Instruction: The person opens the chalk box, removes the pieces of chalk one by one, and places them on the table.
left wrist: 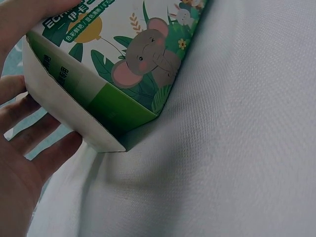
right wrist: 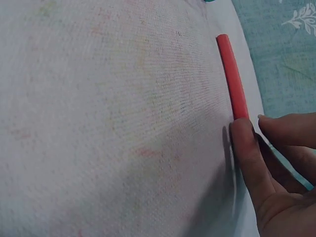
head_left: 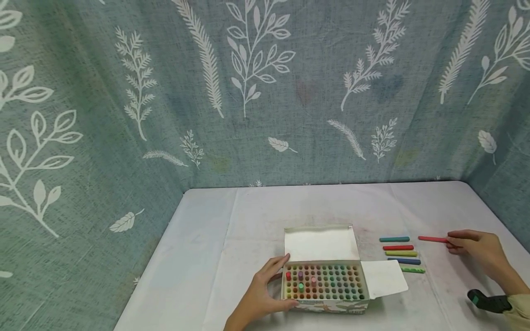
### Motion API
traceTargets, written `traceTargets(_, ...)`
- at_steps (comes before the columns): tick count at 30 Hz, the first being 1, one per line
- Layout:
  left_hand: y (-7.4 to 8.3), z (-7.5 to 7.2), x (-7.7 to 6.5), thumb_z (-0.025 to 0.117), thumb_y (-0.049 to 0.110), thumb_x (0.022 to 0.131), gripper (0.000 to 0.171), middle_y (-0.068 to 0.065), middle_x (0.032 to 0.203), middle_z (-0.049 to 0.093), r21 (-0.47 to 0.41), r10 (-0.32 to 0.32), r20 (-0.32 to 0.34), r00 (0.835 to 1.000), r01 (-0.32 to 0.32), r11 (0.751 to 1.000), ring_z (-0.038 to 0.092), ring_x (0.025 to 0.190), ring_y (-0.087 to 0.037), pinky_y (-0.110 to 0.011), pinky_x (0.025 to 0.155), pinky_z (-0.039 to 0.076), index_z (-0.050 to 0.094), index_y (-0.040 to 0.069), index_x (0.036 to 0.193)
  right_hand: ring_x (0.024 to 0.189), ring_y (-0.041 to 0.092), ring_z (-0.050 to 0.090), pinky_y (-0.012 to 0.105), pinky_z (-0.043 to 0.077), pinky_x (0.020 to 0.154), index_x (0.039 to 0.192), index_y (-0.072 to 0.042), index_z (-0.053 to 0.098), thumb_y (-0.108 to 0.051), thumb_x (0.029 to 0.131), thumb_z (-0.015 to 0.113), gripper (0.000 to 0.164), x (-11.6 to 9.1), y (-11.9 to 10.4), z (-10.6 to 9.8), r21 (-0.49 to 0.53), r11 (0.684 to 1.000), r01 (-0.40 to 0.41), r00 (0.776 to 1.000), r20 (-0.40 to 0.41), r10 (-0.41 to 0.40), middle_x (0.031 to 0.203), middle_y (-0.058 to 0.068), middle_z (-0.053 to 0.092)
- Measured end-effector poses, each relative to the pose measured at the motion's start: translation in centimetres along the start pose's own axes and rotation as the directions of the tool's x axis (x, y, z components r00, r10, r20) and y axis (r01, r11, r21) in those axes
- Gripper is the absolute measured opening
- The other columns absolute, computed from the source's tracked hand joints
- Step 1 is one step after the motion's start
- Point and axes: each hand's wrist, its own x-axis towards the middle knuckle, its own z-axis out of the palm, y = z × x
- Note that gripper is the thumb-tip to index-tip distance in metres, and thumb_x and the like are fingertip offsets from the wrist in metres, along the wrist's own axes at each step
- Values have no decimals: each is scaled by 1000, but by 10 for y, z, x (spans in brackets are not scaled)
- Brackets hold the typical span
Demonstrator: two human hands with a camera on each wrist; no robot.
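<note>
An open chalk box stands on the white table, a grid of holes inside it. Several chalk sticks poke up from holes at its left side. My left hand holds the box's left end, thumb at the front and fingers at the back corner. In the left wrist view, the printed box side shows an elephant, with fingers against an end flap. Over at the right, my right hand pinches one end of a red chalk stick, which lies low along the tabletop in the right wrist view.
Between box and right hand lies a column of loose chalk sticks: teal, red, yellow, blue and green. The box's side flap reaches over the green one's end. Leaf-patterned curtains enclose the table.
</note>
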Motion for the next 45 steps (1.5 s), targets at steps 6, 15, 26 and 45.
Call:
traceTargets(6, -3, 0, -1, 81, 30, 76, 87, 1, 140, 41, -16, -12, -1, 1000, 12, 1000, 46, 125, -22, -35, 94, 50, 35, 19, 148, 64, 8, 65, 22, 56, 53, 120, 18, 52, -6, 91, 53, 38, -1, -2, -1, -66, 997, 28, 999, -29, -30, 110, 37, 56)
traceTargets(15, -4, -1, -1, 81, 28, 77, 85, -1, 140, 41, -17, -3, -3, 1000, 3, 1000, 46, 125, -25, -35, 94, 50, 34, 17, 148, 68, 6, 60, 22, 56, 56, 115, 12, 59, -17, 94, 59, 36, -33, -57, 2, -138, 968, 211, 977, 7, -213, 110, 33, 59)
traceTargets(26, -3, 0, -2, 82, 24, 76, 85, 0, 140, 41, -38, -16, -1, 1000, 15, 999, 45, 126, -25, -36, 93, 50, 35, 20, 147, 70, 11, 66, 22, 56, 59, 108, 4, 65, -21, 91, 66, 30, -63, -110, 9, -71, 921, 383, 923, 79, -378, 92, 7, 68)
traceTargets(45, -6, 1, -1, 81, 31, 76, 86, 2, 140, 40, -5, 2, -1, 1000, -2, 1000, 45, 125, -21, -34, 94, 50, 34, 20, 148, 74, 5, 62, 20, 55, 61, 97, -9, 69, -13, 87, 70, 11, -101, -163, 18, -95, 802, 589, 807, 113, -579, 91, 2, 67)
